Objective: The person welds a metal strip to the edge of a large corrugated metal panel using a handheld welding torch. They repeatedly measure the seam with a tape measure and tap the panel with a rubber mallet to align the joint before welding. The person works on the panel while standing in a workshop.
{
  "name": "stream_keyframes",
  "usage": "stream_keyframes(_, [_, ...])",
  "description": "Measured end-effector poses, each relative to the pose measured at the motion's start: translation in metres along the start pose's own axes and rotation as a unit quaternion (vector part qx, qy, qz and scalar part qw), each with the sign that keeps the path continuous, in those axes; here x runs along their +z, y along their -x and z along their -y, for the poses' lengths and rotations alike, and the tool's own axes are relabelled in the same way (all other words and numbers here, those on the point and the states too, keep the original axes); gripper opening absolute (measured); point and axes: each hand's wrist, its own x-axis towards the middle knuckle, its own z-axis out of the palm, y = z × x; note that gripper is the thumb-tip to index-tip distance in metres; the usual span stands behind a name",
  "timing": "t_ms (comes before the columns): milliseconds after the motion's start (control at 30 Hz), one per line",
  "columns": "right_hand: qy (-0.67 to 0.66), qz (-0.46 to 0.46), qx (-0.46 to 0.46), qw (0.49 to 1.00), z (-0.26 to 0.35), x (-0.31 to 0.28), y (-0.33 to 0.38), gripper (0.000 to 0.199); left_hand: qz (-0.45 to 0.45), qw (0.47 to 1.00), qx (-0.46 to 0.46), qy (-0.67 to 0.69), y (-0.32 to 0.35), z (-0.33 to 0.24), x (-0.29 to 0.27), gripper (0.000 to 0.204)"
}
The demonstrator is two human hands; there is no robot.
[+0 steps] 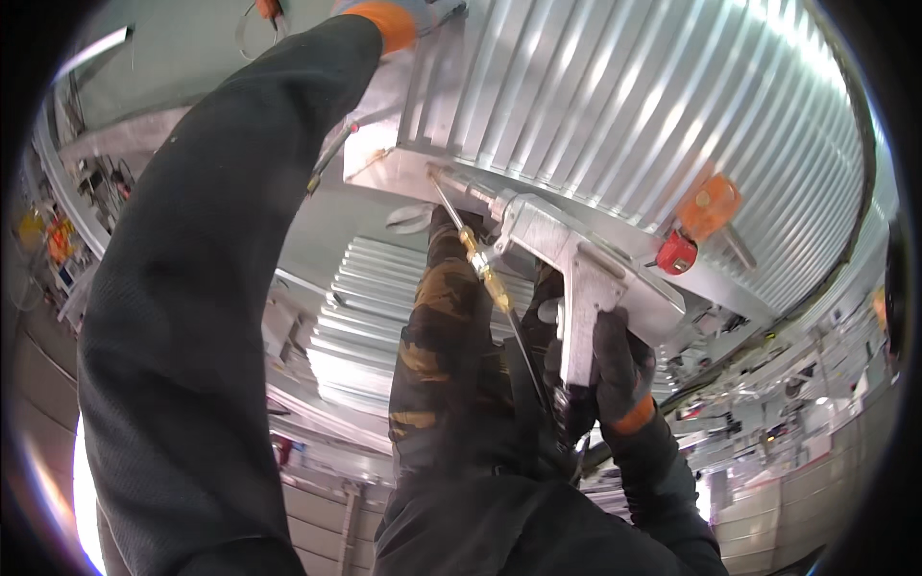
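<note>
My right hand (618, 370), in a dark glove with an orange cuff, is closed around the handle of a silver pistol-shaped welding gun (567, 240). A thin feed tube (490, 274) with brass fittings runs beside the gun's barrel. The nozzle points up and left, close to the flat edge strip (408, 173) of a large ribbed metal panel (567, 86). My left arm reaches far forward, and my left hand (423, 14) is at the panel's far left corner. The picture's upper edge cuts off its fingers, so their grip is hidden.
On the panel's right side lie a red tape measure (677, 252) and an orange block (711, 205). A slim pen-like tool (331, 161) rests by my left forearm. Below is another ribbed metal piece (355, 326), beside my camouflage-trousered legs. Cluttered benches (768, 422) stand to the right.
</note>
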Motion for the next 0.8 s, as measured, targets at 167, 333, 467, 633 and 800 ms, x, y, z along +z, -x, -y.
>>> stream_keyframes(167, [-0.162,-0.093,-0.077,0.979,-0.017,0.058,-0.041,0.050,0.074,0.993,-0.089,-0.019,-0.029,-0.007,-0.039,0.137])
stream_keyframes(333, [-0.371,-0.004,-0.105,0.922,-0.065,0.081,-0.061,0.054,-0.054,0.998,-0.001,0.015,-0.047,0.019,0.012,0.144])
stream_keyframes(467, [-0.589,0.143,-0.135,0.784,-0.082,0.101,-0.064,0.065,-0.117,0.987,0.076,0.075,-0.050,0.045,0.015,0.143])
stream_keyframes(633, [-0.565,0.070,-0.064,0.819,-0.097,0.111,-0.072,0.066,-0.113,0.989,0.053,0.078,-0.047,0.036,0.013,0.142])
stream_keyframes(800, [-0.672,0.149,-0.057,0.723,-0.111,0.114,-0.082,0.074,-0.110,0.990,0.042,0.082,-0.045,0.029,0.011,0.141])
